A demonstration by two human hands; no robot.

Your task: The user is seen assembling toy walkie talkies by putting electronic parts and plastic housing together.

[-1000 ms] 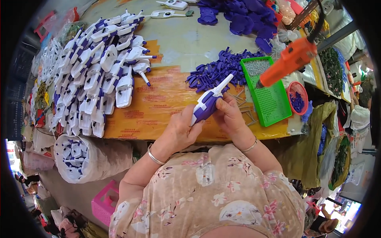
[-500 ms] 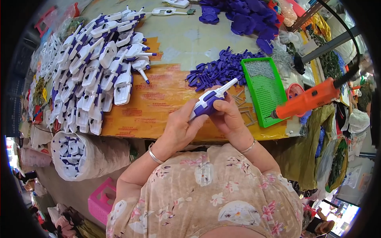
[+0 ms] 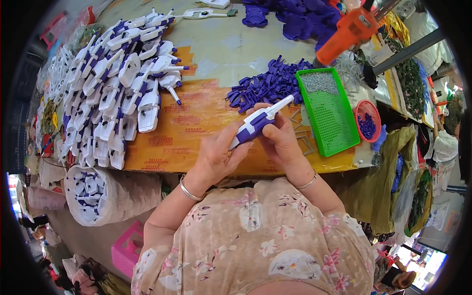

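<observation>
Over the front of the table I hold a white-and-purple plastic housing (image 3: 254, 124) with a narrow white tip pointing up to the right. My left hand (image 3: 215, 151) is closed around its lower, wider end. My right hand (image 3: 282, 142) grips its right side, thumb on the purple part and the other fingers mostly hidden behind it. Just beyond lies a heap of small purple plastic pieces (image 3: 273, 81). Thin metal pieces (image 3: 306, 142) lie beside my right hand. A green tray (image 3: 339, 140) with small metal screws (image 3: 318, 81) at its far end sits to the right.
An orange power screwdriver (image 3: 346, 34) hangs from a cord above the tray's far end. A pink basket (image 3: 377, 112) of purple bits stands right of the tray. Similar white-and-purple housings (image 3: 115, 91) are piled at left, above a filled white sack (image 3: 132, 189). Larger purple parts (image 3: 300, 22) lie at the back.
The hanging screwdriver has swung away from me, from the tray's near right side to above its far end. Both hands keep their hold on the housing, nearly in place.
</observation>
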